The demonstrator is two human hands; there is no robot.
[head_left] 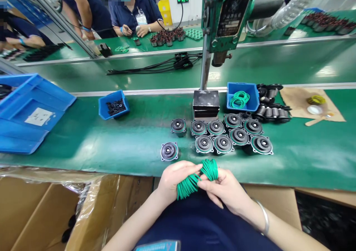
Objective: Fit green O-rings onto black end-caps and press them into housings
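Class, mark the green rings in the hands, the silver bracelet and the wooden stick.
Green rings (188,186): head view, middle of the lower bundle.
Silver bracelet (265,215): head view, the band's middle.
Wooden stick (316,120): head view, its middle.

From my remote seat I see the left hand (172,177) and right hand (226,188) close together, holding green rings (187,188) in two bunches at the near edge of the green bench (139,132). Beyond, I count ten round black parts (223,143), eight clustered and two off left. Behind the cluster, a blue bin (252,98) holding loose green rings sits beside a black block (206,99).
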